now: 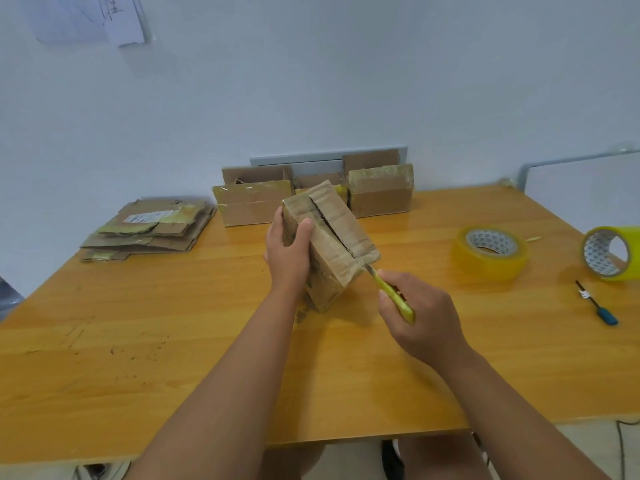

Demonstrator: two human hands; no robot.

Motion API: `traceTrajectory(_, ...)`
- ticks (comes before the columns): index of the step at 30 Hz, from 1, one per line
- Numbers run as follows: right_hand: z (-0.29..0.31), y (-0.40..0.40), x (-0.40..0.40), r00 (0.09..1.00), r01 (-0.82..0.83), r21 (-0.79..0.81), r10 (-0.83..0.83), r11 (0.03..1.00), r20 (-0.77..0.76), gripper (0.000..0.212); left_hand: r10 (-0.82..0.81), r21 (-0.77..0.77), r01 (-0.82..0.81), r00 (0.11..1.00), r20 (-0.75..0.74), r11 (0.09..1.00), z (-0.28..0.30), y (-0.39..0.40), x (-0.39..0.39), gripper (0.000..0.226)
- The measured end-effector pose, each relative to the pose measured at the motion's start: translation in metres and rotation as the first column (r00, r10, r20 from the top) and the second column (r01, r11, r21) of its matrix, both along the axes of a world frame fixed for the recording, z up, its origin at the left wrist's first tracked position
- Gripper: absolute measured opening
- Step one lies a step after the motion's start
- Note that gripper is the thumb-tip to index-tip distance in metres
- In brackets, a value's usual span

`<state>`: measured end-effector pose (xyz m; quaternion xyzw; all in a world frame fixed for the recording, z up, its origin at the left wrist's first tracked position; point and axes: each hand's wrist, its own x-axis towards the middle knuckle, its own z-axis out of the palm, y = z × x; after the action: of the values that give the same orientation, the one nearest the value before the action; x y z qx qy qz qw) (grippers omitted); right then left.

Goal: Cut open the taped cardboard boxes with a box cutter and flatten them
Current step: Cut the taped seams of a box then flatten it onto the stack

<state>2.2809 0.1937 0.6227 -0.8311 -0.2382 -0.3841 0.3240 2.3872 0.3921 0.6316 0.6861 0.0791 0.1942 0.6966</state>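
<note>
A taped cardboard box (329, 244) stands tilted at the middle of the tabletop (173, 341), its near lower corner resting on the wood and its seam face turned up toward the person, which lays the seam open to the blade. The left hand (289, 252) grips the box's left side, thumb hooked over the top edge and the other fingers wrapped round the far side, apparently to brace it against the pull of the cut. At about five o'clock from the box, the right hand (420, 315) has its fingers closed round the yellow box cutter (393, 296), whose blade tip meets the near end of the seam; the dark slit running along the top suggests the tape there is already parted nearly end to end. At ten o'clock lies a stack of flattened boxes (149, 228), kept apart from three more taped boxes (313, 195) lined against the wall at twelve o'clock. Two rolls of yellow tape (490, 252) sit at three o'clock, with a blue-capped pen (595, 303) near them.
</note>
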Motion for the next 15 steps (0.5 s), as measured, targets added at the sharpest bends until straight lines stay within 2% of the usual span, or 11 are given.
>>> traceTrajectory(5,-0.001,0.004,0.005,0.997,-0.044,-0.051,0.041,0.998,-0.065,0.032,0.002,-0.006,-0.002,1.000,-0.003,1.000,-0.001,0.001,0.001,0.087)
traceTrajectory(15,0.003,0.009,0.010,0.999,0.023,-0.118,-0.026,0.993,-0.026,0.031,0.036,0.035,-0.036,0.999,0.001,0.999,0.000,-0.001,-0.001,0.085)
